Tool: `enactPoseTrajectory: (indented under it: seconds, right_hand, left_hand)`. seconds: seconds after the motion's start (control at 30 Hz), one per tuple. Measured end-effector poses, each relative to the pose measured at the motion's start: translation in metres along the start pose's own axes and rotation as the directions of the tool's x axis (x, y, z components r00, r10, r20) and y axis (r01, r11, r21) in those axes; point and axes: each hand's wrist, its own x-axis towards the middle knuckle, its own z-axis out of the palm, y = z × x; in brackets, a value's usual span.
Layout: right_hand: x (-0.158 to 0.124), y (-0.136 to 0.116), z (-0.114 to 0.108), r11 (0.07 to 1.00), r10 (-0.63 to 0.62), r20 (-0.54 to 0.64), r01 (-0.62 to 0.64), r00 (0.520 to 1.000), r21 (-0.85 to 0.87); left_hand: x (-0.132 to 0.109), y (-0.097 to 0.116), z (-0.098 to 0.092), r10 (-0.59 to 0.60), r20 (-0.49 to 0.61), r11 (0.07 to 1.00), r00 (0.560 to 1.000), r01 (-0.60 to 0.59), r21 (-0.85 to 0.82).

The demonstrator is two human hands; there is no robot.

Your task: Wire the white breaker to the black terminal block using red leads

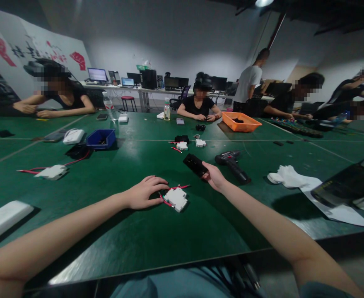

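Note:
My left hand [145, 191] rests on the green table [132, 231], fingers curled down beside a white switch block [176, 199] with short red wires; its fingertips touch the wire ends at the block's left side. My right hand [213, 176] is raised a little above the table and grips the near end of a flat black rectangular device [194, 164], which points away to the left. Just right of that hand lies a black electric screwdriver [232, 164].
More white blocks with red wires [51, 171] [182, 145], a blue bin [101, 138], an orange tray [240, 122], white gloves [289, 175] and a black tray [349, 184] lie about. Several people sit around the far side. The table's front edge runs close to me.

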Motion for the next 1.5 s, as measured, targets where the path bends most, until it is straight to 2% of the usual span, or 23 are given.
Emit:
enactPoseTrajectory:
  seconds: [0.13, 0.2, 0.27, 0.33, 0.5, 0.57, 0.63, 0.7, 0.73, 0.8, 1.17, 1.37, 1.5]
  right_hand:
    - [-0.004, -0.002, -0.005, 0.998, -0.056, -0.013, 0.056, 0.998, -0.028]
    - [-0.007, -0.005, -0.006, 0.976, -0.160, 0.028, 0.162, 0.987, -0.147]
    - [-0.009, -0.006, -0.007, 0.900, -0.274, 0.122, 0.299, 0.954, -0.318]
    - [-0.009, -0.006, -0.007, 0.810, -0.325, 0.217, 0.389, 0.920, -0.439]
    - [-0.014, -0.017, -0.006, 0.685, -0.375, 0.297, 0.478, 0.878, -0.549]
    - [-0.020, -0.027, -0.002, 0.596, -0.398, 0.405, 0.568, 0.823, -0.568]
    - [-0.026, -0.038, 0.005, 0.531, -0.391, 0.549, 0.668, 0.739, -0.521]
    - [-0.032, -0.045, 0.013, 0.513, -0.375, 0.652, 0.733, 0.659, -0.447]
    - [-0.034, -0.047, 0.016, 0.515, -0.365, 0.681, 0.747, 0.634, -0.419]
    - [-0.035, -0.048, 0.020, 0.527, -0.342, 0.710, 0.752, 0.615, -0.397]
    - [-0.035, -0.054, 0.013, 0.459, -0.265, 0.685, 0.714, 0.679, -0.529]
    - [-0.036, -0.056, -0.005, 0.396, -0.182, 0.612, 0.628, 0.769, -0.670]
    - [-0.042, -0.058, -0.005, 0.399, -0.219, 0.513, 0.556, 0.830, -0.729]
  left_hand:
    - [0.000, -0.002, 0.000, 0.005, 0.009, 1.000, 1.000, -0.005, 0.003]
    - [0.001, -0.002, 0.000, 0.005, 0.009, 1.000, 1.000, -0.005, 0.001]
    - [0.001, -0.002, 0.000, 0.003, 0.008, 1.000, 1.000, -0.003, 0.001]
    - [0.002, -0.003, 0.000, 0.001, 0.011, 1.000, 1.000, -0.001, 0.002]
    - [0.002, -0.003, 0.001, -0.001, 0.010, 1.000, 1.000, 0.001, -0.011]
    - [0.002, -0.004, 0.001, -0.003, 0.000, 1.000, 1.000, 0.003, -0.020]
    - [0.002, -0.003, 0.002, -0.008, -0.004, 1.000, 1.000, 0.007, -0.022]
    - [0.002, -0.003, 0.002, -0.013, -0.009, 1.000, 1.000, 0.013, -0.027]
    - [0.002, -0.003, 0.001, -0.016, -0.011, 0.999, 1.000, 0.015, -0.032]
    - [0.002, -0.002, 0.001, -0.018, -0.016, 0.999, 1.000, 0.017, -0.041]
    - [0.000, -0.006, 0.005, -0.030, -0.060, 0.997, 0.998, 0.026, -0.067]
    - [-0.001, -0.007, 0.006, -0.036, -0.064, 0.993, 0.997, 0.028, -0.118]
    - [0.000, -0.010, 0.003, -0.055, -0.069, 0.981, 0.996, 0.041, -0.188]
